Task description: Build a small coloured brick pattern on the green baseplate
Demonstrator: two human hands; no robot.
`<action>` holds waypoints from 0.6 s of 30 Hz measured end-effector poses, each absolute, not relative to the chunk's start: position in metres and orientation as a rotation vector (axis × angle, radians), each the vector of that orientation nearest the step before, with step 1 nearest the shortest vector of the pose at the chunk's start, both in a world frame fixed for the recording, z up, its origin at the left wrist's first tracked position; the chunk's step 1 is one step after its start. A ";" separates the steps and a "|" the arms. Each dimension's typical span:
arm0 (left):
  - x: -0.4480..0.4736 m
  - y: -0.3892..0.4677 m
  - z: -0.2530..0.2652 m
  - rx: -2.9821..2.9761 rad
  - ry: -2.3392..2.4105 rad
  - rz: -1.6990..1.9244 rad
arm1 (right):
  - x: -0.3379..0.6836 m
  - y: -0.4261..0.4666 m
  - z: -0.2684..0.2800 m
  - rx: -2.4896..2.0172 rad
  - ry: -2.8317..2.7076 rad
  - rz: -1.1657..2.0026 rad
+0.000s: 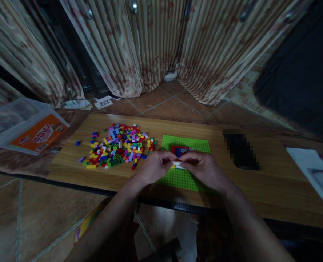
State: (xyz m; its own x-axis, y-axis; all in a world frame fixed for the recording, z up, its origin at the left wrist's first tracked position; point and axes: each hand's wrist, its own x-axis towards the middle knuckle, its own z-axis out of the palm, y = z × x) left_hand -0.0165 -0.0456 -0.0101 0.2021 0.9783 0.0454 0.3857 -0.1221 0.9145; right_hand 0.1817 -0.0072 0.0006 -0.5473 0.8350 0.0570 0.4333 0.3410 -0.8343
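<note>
A green studded baseplate lies on the table with both of my hands over its middle. My left hand and my right hand meet there, thumbs and forefingers closed on a white toy brick. A small yellow brick shows just by my left thumb. Behind my fingers, red, blue and grey bricks sit together on the baseplate, partly hidden by the hands. Whether the white brick touches the baseplate, I cannot tell.
A loose heap of many-coloured bricks spreads over the left of the wooden table. Beyond it stands a clear plastic box with an orange label. A black, pixelated object and white paper lie to the right.
</note>
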 end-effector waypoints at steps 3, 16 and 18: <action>-0.021 -0.045 -0.011 1.660 1.315 0.912 | 0.186 -0.006 0.000 -1.134 -2.114 1.095; -0.028 -0.043 -0.015 1.616 1.377 0.952 | 0.176 -0.011 0.001 -0.991 -2.563 0.546; -0.028 -0.043 -0.015 1.616 1.380 0.948 | 0.175 -0.012 -0.001 -0.971 -2.554 0.552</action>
